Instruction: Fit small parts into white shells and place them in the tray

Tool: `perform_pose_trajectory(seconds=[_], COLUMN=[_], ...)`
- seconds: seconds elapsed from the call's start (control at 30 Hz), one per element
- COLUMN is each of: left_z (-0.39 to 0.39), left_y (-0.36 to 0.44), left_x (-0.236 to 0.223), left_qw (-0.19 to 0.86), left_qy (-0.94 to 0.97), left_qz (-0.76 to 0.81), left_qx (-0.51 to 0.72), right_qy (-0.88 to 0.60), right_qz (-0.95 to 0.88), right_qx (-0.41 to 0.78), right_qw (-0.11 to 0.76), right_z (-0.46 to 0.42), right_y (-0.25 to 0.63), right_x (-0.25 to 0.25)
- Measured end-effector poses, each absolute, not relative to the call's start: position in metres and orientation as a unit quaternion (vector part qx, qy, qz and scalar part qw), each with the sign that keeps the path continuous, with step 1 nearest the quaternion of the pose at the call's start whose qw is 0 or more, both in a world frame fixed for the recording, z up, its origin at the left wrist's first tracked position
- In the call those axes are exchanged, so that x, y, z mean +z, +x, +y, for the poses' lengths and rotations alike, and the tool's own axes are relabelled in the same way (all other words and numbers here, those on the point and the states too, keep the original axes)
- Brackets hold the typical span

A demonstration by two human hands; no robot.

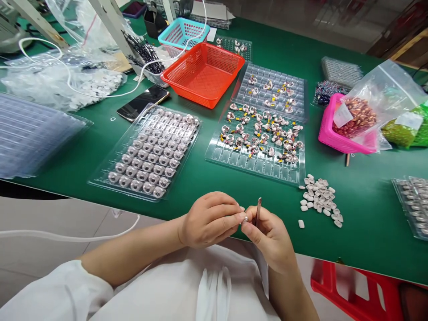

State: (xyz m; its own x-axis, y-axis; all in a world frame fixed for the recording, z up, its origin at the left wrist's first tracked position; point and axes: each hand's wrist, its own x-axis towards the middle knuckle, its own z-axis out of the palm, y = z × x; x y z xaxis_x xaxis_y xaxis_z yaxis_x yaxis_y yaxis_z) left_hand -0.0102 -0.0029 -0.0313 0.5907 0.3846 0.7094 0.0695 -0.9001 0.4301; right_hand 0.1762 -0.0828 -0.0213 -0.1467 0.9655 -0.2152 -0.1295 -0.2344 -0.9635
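Observation:
My left hand (212, 220) is closed, its fingertips pinching a small shiny silvery part (245, 219) at the table's front edge. Meeting it there is my right hand (272, 240), whose thumb and finger also touch the part. Metal tweezers (258, 208) are gripped in the right hand, their end sticking up past the fingers. Most of the small part is hidden by fingertips. Beyond the hands lies a clear tray (254, 167) with many small white parts with yellow bits. Small white caps (321, 196) lie in a loose pile to the right.
A clear tray of pinkish round housings (143, 162) lies at left, a phone (142, 102) behind it. Further back are a red basket (203, 82) and blue basket (183, 33). At right stands a pink basket (347, 133) with bagged parts; a red stool (354, 290) is below.

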Motion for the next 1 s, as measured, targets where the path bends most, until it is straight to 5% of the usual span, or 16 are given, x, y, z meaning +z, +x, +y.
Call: perform_pose_trajectory(seconds=[0.27, 0.57, 1.0], left_z=[-0.002, -0.006, -0.006], left_y=[-0.003, -0.004, 0.002], left_x=[-0.036, -0.021, -0.027], left_qw=[0.132, 0.311, 0.304], left_qy=[0.855, 0.874, 0.863], left_qz=[0.135, 0.125, 0.11], left_qx=[0.482, 0.352, 0.389], right_qy=[-0.522, -0.553, -0.473], right_qz=[-0.434, -0.424, -0.399], right_qx=[0.6, 0.594, 0.646], right_qw=[0.423, 0.402, 0.447], right_z=[-0.085, -0.086, -0.094], right_y=[0.177, 0.187, 0.189], right_x=[-0.028, -0.023, -0.033])
